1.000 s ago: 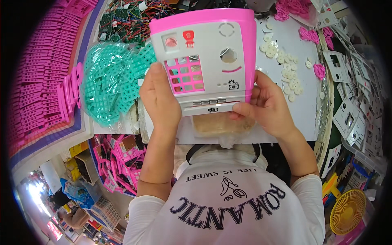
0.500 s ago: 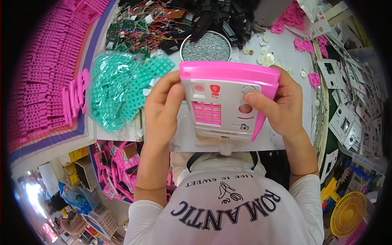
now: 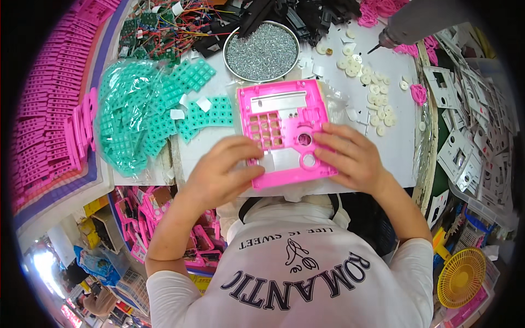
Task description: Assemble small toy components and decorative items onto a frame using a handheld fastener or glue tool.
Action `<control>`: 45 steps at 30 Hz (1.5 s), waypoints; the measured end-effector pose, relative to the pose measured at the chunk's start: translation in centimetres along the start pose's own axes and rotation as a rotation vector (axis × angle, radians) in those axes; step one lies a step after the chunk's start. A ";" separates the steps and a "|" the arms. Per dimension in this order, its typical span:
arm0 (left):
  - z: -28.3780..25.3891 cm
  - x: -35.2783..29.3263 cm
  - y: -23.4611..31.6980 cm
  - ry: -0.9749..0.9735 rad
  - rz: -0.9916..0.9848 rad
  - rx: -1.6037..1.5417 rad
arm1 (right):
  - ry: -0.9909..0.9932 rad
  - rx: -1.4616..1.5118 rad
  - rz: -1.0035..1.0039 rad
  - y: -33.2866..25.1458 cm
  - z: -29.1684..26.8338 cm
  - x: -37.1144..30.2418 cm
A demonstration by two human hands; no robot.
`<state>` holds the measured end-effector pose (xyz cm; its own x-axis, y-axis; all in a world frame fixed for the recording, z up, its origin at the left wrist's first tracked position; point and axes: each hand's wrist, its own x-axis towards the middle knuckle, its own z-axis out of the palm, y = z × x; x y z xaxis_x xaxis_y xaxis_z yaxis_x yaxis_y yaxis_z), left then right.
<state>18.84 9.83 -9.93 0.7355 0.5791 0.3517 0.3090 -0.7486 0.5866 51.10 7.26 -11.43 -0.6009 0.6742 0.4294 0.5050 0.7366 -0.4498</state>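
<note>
A pink plastic front panel (image 3: 288,130) lies on the white worktable with its hollow inner side facing up. It has a grid of key openings, a long slot at the far end and round holes on the right. My left hand (image 3: 221,169) grips its near left edge with curled fingers. Across from it, my right hand (image 3: 353,158) holds the right edge, fingers laid over the rim beside the round holes. Both thumbs are mostly hidden. Just beyond the panel stands a round metal dish (image 3: 262,52) full of small silver screws.
Teal rubber keypads (image 3: 131,115) fill a bag at left, some loose beside it. Small cream round parts (image 3: 377,98) are scattered at right. A grey power screwdriver (image 3: 418,24) hangs above them. Stacked pink panels (image 3: 49,109) line the far left; white faceplates (image 3: 456,158) pile up at right.
The panel has been turned over from its white printed face to its pink inner side and lowered to the table. Both hands have shifted to its side edges. The screwdriver shows more fully.
</note>
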 end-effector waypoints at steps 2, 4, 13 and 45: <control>1.1 -1.1 0.2 -0.034 -0.039 -0.021 | -0.030 0.034 0.018 -0.2 0.3 -0.6; 1.4 -1.1 0.3 -0.032 -0.047 -0.012 | -0.069 0.059 0.028 -0.1 0.3 -0.5; 0.0 0.0 -0.7 -0.107 -0.066 -0.124 | -0.129 0.005 0.020 -0.1 -0.7 0.6; 3.5 2.8 0.0 -0.073 -0.142 0.114 | -0.038 -0.103 0.435 8.5 -3.1 7.1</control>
<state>22.98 10.31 -11.53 0.7200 0.6599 0.2148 0.4763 -0.6949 0.5387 53.02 18.47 -9.72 -0.3408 0.9213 0.1874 0.7737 0.3881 -0.5007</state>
